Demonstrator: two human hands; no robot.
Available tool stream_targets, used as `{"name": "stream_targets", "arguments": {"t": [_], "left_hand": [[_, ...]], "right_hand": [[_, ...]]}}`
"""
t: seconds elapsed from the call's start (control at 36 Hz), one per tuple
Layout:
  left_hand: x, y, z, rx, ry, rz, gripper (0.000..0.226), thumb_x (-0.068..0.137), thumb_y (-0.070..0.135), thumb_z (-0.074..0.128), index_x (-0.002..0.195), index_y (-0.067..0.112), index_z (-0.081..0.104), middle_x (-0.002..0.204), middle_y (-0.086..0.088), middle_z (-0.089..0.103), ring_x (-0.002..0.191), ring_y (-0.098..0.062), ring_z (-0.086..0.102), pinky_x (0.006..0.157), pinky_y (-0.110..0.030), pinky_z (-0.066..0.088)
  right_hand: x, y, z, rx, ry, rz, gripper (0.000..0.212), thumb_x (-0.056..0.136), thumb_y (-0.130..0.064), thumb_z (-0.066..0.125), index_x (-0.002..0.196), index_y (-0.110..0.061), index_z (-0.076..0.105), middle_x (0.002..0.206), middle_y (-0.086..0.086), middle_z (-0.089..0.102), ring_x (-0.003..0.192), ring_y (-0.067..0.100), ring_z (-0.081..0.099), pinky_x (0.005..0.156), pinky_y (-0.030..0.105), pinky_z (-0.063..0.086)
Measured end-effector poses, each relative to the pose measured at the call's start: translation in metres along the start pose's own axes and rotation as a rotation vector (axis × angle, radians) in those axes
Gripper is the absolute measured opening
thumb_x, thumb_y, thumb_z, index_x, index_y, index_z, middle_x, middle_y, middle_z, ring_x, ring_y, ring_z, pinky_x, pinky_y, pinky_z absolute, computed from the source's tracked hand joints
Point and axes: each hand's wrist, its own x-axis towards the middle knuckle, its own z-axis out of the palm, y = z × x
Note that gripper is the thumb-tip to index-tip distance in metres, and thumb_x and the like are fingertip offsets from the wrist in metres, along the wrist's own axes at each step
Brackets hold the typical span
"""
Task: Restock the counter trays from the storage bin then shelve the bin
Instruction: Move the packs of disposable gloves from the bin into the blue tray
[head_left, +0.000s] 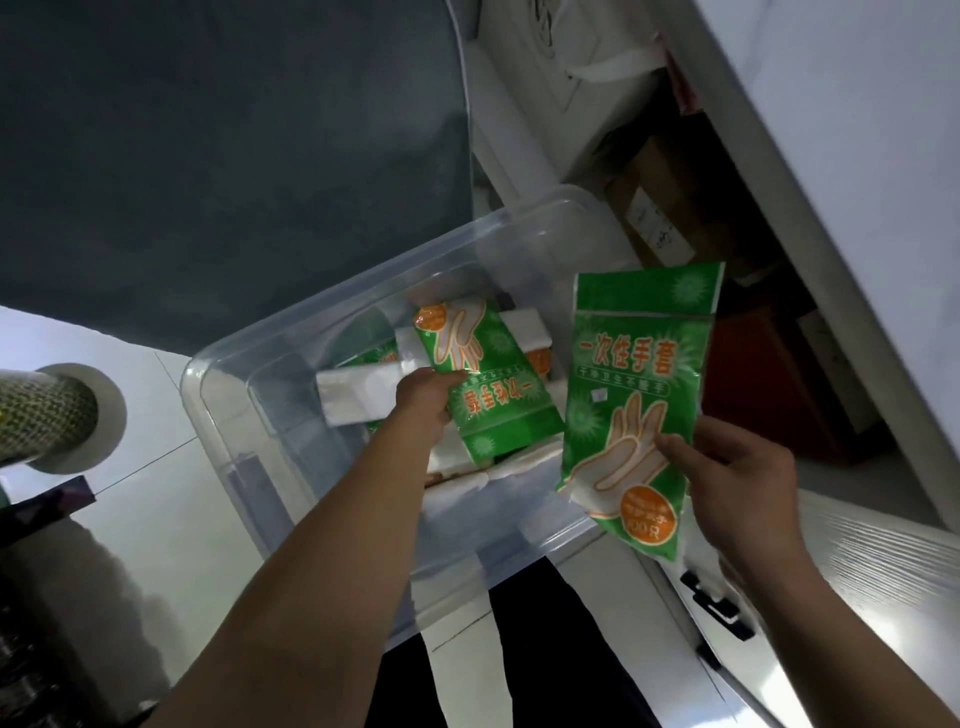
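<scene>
In the head view, a clear storage bin (270, 415) is seen at the centre of the frame, and inside it a green glove packet (493, 384) is gripped at its left edge by the closed fingers of the left hand (423, 400), the packet's long axis running from upper left to lower right. A second green packet (631, 410) is held upright at centre right, outside the bin's right rim, pinched along its right edge by the right hand (737, 488), thumb laid on its face. No counter trays can be made out; judged from this, the right-hand packet is the one already clear of the bin.
</scene>
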Motion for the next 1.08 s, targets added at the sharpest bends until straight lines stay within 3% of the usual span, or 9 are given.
{"name": "stream_targets", "arguments": {"t": [0.08,0.25,0.33,0.42,0.5,0.64,0.75,0.86,1.08], "left_hand": [[-0.018,-0.001,-0.007,0.022,-0.012,0.034,0.035,0.085,-0.002,0.067,0.119,0.000,0.060,0.115,-0.019,0.069,0.097,-0.031,0.068,0.087,-0.045,0.057],[-0.090,-0.006,-0.038,0.032,0.154,0.166,0.029,0.079,-0.004,0.072,0.097,0.016,0.060,0.086,-0.014,0.066,0.061,-0.020,0.061,0.044,-0.020,0.048],[-0.133,-0.003,-0.059,0.001,0.165,0.228,0.036,0.080,-0.009,0.069,0.110,0.009,0.061,0.090,-0.017,0.067,0.061,-0.023,0.064,0.051,-0.026,0.053],[-0.180,0.005,-0.079,0.063,0.187,0.292,0.036,0.078,-0.009,0.071,0.106,0.012,0.062,0.084,-0.009,0.070,0.057,-0.015,0.069,0.053,-0.024,0.056],[-0.224,0.019,-0.096,0.177,0.181,0.325,0.038,0.076,-0.003,0.076,0.109,0.015,0.066,0.096,-0.009,0.073,0.082,-0.027,0.072,0.076,-0.036,0.059],[-0.286,0.051,-0.117,0.436,0.166,0.517,0.032,0.074,-0.005,0.078,0.096,0.017,0.070,0.072,0.007,0.074,0.065,-0.009,0.068,0.057,-0.017,0.054],[-0.317,0.077,-0.129,0.670,0.192,0.604,0.038,0.073,0.001,0.081,0.106,0.018,0.072,0.089,0.002,0.072,0.070,-0.004,0.063,0.058,-0.012,0.048],[-0.335,0.089,-0.135,0.983,0.214,0.641,0.037,0.073,0.006,0.083,0.108,0.014,0.076,0.093,0.000,0.071,0.083,-0.011,0.063,0.077,-0.021,0.045],[-0.350,0.069,-0.158,1.283,0.208,0.692,0.033,0.076,0.007,0.078,0.109,0.013,0.076,0.111,-0.004,0.074,0.099,-0.017,0.067,0.085,-0.026,0.051]], "right_hand": [[-0.004,-0.003,-0.005,0.013,-0.004,-0.020,0.036,0.082,-0.004,0.072,0.068,-0.038,0.075,0.072,-0.009,0.075,0.064,0.009,0.071,0.057,0.027,0.052],[-0.020,-0.028,-0.022,0.075,-0.034,-0.098,0.020,0.081,-0.001,0.073,0.086,-0.021,0.076,0.082,0.006,0.076,0.075,0.021,0.068,0.074,0.042,0.055],[-0.026,-0.047,-0.036,0.063,-0.099,-0.170,0.017,0.080,0.001,0.073,0.086,-0.014,0.076,0.084,0.011,0.076,0.073,0.016,0.066,0.074,0.038,0.054],[-0.029,-0.062,-0.048,0.033,-0.179,-0.234,0.016,0.080,0.003,0.074,0.093,-0.006,0.076,0.086,0.014,0.075,0.070,0.012,0.065,0.070,0.032,0.053],[-0.028,-0.077,-0.060,-0.055,-0.289,-0.372,0.015,0.078,0.003,0.075,0.087,-0.009,0.076,0.079,0.010,0.072,0.067,0.004,0.062,0.065,0.019,0.047],[-0.026,-0.103,-0.077,-0.303,-0.518,-0.609,0.009,0.076,-0.001,0.079,0.083,-0.006,0.078,0.070,-0.009,0.061,0.062,-0.005,0.058,0.058,0.009,0.038],[-0.039,-0.126,-0.078,-0.471,-0.615,-0.835,0.013,0.076,-0.010,0.081,0.088,-0.012,0.079,0.091,-0.009,0.067,0.075,0.002,0.064,0.069,0.021,0.050],[-0.062,-0.142,-0.070,-0.592,-0.682,-1.076,0.006,0.075,-0.011,0.082,0.080,-0.012,0.078,0.090,-0.002,0.068,0.074,0.017,0.068,0.067,0.036,0.056],[-0.125,-0.139,-0.057,-0.622,-0.571,-1.017,0.004,0.078,-0.012,0.080,0.080,-0.012,0.078,0.093,-0.003,0.067,0.073,0.012,0.065,0.067,0.030,0.051]]}}
